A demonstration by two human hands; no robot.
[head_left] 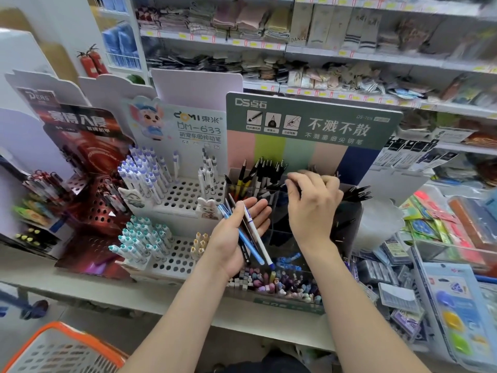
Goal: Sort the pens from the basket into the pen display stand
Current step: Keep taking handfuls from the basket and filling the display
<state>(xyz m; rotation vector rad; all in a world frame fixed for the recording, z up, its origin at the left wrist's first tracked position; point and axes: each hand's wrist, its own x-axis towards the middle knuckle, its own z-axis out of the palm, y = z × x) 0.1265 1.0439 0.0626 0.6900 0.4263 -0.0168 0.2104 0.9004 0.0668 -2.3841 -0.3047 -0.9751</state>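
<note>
Shop aisle. Pale smooth counter (80, 286), crowded w/ card & plastic displays. Wall shelves (349, 53) behind hold folded socks & cloth, blurred. Two red extinguishers (90, 63) far left.

Mid-counter is the stand (309, 122): green card header, pastel stripes, clear glossy acrylic cells. Thin black pens (269, 170) sit upright in its back-left cells. To its left, a white perforated rack (185, 195) w/ chunky purple- & teal-capped pens. Orange-rimmed grey perforated plastic basket (61, 351) sits below the counter's front edge, bottom left.

L hand (228, 238) is palm up in front of the stand, thumb pinning pens (256, 235) (slim blue, black & white barrels) across the palm. R hand (312, 205) is over the stand's back cells, fingers (293, 184) curled among the black pens. Motion blur, so can't tell if they grip one.
</note>
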